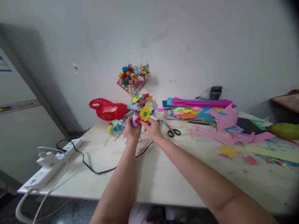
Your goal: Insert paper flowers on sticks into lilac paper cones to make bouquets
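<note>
My left hand (pixel 131 130) is wrapped round a lilac, rounded holder (pixel 135 120) that looks paper-covered. Above it stands a bunch of paper flowers (pixel 143 101) in red, yellow and lilac. A large yellow paper flower (pixel 145 113) with a green centre faces me just over my fingers. My right hand (pixel 153 128) is closed in a pinch on a small red piece (pixel 138 121) against the holder's side. Its exact shape is partly hidden by the fingers. Behind my left hand lies a pile of paper strips and flowers (pixel 115 127).
Black-handled scissors (pixel 174 132) lie right of my hands. A red plastic bag (pixel 108 109) sits behind on the left. A black cable (pixel 100 172) crosses the table from a power strip (pixel 56 166). Pink scraps (pixel 225 119) and stacked coloured sheets (pixel 203 102) spread rightward.
</note>
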A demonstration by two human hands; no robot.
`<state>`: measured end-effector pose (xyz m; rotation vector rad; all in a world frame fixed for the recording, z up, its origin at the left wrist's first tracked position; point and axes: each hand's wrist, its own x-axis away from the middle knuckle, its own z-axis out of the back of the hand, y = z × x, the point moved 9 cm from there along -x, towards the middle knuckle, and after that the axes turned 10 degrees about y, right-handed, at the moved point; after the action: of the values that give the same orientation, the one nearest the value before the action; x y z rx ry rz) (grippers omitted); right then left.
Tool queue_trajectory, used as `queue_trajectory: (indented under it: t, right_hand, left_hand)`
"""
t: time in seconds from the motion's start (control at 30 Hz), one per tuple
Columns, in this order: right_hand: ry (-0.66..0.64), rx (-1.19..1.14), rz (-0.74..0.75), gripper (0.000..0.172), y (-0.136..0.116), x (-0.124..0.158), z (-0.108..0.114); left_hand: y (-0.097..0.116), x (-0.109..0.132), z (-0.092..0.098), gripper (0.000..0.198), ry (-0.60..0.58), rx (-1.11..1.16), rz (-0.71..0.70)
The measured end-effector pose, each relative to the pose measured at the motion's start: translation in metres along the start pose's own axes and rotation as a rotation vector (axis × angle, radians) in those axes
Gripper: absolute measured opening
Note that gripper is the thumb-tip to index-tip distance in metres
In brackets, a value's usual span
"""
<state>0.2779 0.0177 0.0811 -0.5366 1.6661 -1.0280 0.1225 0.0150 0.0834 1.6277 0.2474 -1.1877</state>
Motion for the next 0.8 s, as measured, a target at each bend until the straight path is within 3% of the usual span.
queue_trajectory:
  t: [0.4,0.6,0.7,0.8]
  right_hand:
    - [-0.082,-0.148,-0.31,0.032,0.005,0.003,-0.003]
    - [-0.024,-0.109,-0.059,0.023,-0.003,0.001,-0.001]
    - [0.02,-0.028,0.067,0.032,-0.008,0.004,0.001]
    - [0.031,-0.026,0.08,0.04,-0.004,0.007,0.0]
  left_hand:
    - [-0.005,0.002,-0.002,0.061,-0.018,-0.037,0.009]
    - [-0.013,-0.008,0.008,0.063,0.063,0.037,0.049]
    - [-0.016,-0.014,0.014,0.063,0.108,0.096,0.059]
    - [-0.018,-0.017,0.017,0.061,0.132,0.128,0.092]
